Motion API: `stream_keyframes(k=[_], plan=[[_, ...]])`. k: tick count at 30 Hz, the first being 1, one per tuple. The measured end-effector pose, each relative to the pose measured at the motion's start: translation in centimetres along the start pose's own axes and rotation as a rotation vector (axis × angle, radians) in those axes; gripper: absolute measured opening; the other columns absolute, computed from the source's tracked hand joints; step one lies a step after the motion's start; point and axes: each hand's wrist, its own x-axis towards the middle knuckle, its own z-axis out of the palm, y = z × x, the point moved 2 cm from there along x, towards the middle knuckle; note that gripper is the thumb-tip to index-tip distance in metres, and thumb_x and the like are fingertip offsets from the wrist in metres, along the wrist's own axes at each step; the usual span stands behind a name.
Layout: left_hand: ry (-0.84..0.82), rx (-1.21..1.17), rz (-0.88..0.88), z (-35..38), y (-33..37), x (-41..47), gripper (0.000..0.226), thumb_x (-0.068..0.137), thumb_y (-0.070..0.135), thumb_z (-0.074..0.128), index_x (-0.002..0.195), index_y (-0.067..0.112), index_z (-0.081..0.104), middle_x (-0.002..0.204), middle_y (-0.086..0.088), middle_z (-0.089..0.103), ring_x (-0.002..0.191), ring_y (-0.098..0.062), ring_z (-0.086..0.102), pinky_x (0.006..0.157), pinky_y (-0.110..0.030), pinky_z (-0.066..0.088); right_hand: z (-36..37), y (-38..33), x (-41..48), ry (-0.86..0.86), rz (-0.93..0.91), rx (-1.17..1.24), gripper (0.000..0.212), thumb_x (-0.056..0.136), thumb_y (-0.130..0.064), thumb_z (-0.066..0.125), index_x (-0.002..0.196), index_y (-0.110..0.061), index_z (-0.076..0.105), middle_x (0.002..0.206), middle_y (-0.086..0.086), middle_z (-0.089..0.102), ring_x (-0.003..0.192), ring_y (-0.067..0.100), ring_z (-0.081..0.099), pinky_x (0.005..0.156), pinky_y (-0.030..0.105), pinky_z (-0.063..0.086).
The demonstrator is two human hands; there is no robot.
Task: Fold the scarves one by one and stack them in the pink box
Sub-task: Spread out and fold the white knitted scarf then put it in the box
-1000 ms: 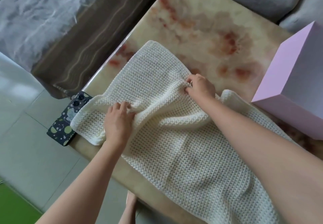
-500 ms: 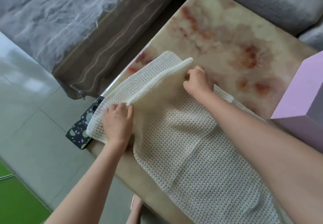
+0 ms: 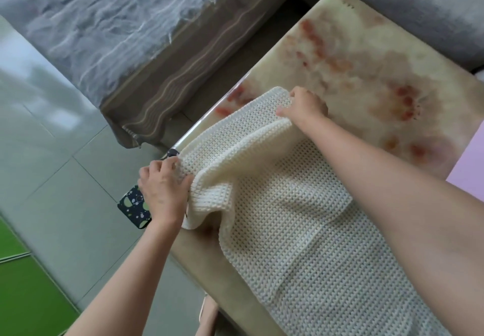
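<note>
A cream knitted scarf [image 3: 288,217] lies along the marbled table [image 3: 366,60], running from the middle toward the lower right. Its far end is lifted off the table into a loose fold. My left hand [image 3: 162,191] grips the near-left corner of that lifted end at the table's edge. My right hand [image 3: 305,107] pinches the far corner, held a little above the table. Only a sliver of the pink box [image 3: 468,168] shows at the right edge of the view.
A phone in a dark spotted case [image 3: 133,206] lies at the table's left edge, partly under my left hand and the scarf. A grey sofa [image 3: 406,3] borders the table at the back. Tiled floor and a green mat [image 3: 28,296] lie to the left.
Both hands have lifted the scarf's far end off the table, and the raised flap now sags between them. The view has shifted, so the pink box is almost out of sight.
</note>
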Motion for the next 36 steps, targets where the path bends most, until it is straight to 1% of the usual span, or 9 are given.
stream_keyframes(k=[4,10,15,18,20,22,26,32,36], plan=[[-0.016,-0.051,-0.018,0.1,-0.1,0.2,0.031,0.083,0.031,0.068,0.111,0.019,0.063,0.091,-0.002,0.064,0.099,-0.026,0.043,0.089,-0.038,0.032,1.7,-0.2,0.3,0.026,0.075,-0.077,0.076,0.073,-0.041,0.077,0.132,-0.007,0.043,0.137,0.013,0.046,0.128,0.029,0.042,0.103,0.036,0.034],[0.087,-0.176,-0.158,-1.3,-0.4,1.0,0.018,0.092,0.022,0.054,0.106,0.012,0.058,0.106,-0.008,0.049,0.076,-0.027,0.052,0.065,-0.032,0.034,1.8,-2.6,0.5,0.285,-0.133,-0.085,0.020,0.085,-0.029,0.060,0.102,-0.019,0.064,0.098,0.008,0.069,0.104,0.025,0.055,0.091,0.032,0.022],[0.245,-0.319,-0.250,-3.8,-1.4,3.7,0.017,0.093,0.012,0.049,0.110,0.008,0.049,0.112,-0.013,0.054,0.088,-0.027,0.051,0.074,-0.030,0.034,-0.2,-7.6,0.7,0.345,-0.216,0.228,0.014,0.092,-0.025,0.056,0.104,-0.018,0.056,0.098,0.004,0.068,0.094,0.025,0.060,0.071,0.030,0.035],[0.197,-0.369,-0.230,-3.5,-1.1,4.4,0.034,0.091,0.007,0.052,0.123,0.008,0.041,0.128,-0.013,0.043,0.097,-0.031,0.054,0.084,-0.037,0.042,0.6,-8.3,1.5,0.177,-0.175,0.294,0.039,0.091,-0.018,0.054,0.130,-0.021,0.046,0.116,0.007,0.064,0.108,0.027,0.059,0.082,0.033,0.044],[0.102,-0.355,-0.161,-2.6,-0.6,3.7,0.046,0.089,0.005,0.055,0.131,0.010,0.038,0.140,-0.012,0.033,0.102,-0.025,0.053,0.089,-0.035,0.044,2.0,-7.7,1.2,0.029,-0.171,0.225,0.054,0.090,-0.020,0.057,0.141,-0.021,0.038,0.129,0.008,0.058,0.118,0.026,0.054,0.096,0.036,0.044],[0.043,-0.253,-0.077,-1.6,-0.4,2.6,0.046,0.087,0.006,0.059,0.131,0.010,0.044,0.145,-0.011,0.031,0.114,-0.018,0.047,0.097,-0.030,0.040,3.2,-6.8,0.2,-0.027,-0.209,0.147,0.046,0.091,-0.022,0.056,0.136,-0.021,0.048,0.132,0.005,0.057,0.121,0.025,0.053,0.099,0.035,0.043],[-0.022,-0.028,0.189,0.2,0.3,-0.8,0.043,0.088,0.014,0.061,0.130,0.012,0.052,0.145,-0.013,0.040,0.136,-0.032,0.034,0.113,-0.052,0.027,5.6,-4.5,-3.0,-0.097,-0.356,0.074,0.045,0.093,-0.025,0.056,0.136,-0.017,0.049,0.151,0.004,0.036,0.140,0.022,0.031,0.114,0.036,0.027],[-0.389,0.071,0.467,3.8,2.7,-7.1,0.072,0.093,0.048,0.045,0.151,0.031,0.005,0.157,0.002,-0.011,0.145,-0.017,-0.012,0.119,-0.039,-0.004,6.8,-0.2,-7.1,-0.135,-0.403,-0.058,0.065,0.095,-0.035,0.051,0.151,-0.024,0.018,0.160,0.003,-0.004,0.147,0.018,-0.005,0.119,0.038,0.002],[-0.384,0.185,0.549,5.5,0.3,-9.5,0.073,0.090,0.046,0.034,0.151,0.032,-0.004,0.157,-0.002,-0.020,0.143,-0.018,-0.023,0.117,-0.049,-0.010,7.5,3.7,-10.8,-0.170,-0.403,-0.087,0.075,0.094,-0.043,0.050,0.152,-0.028,0.005,0.158,0.000,-0.018,0.145,0.018,-0.016,0.119,0.041,-0.004]])
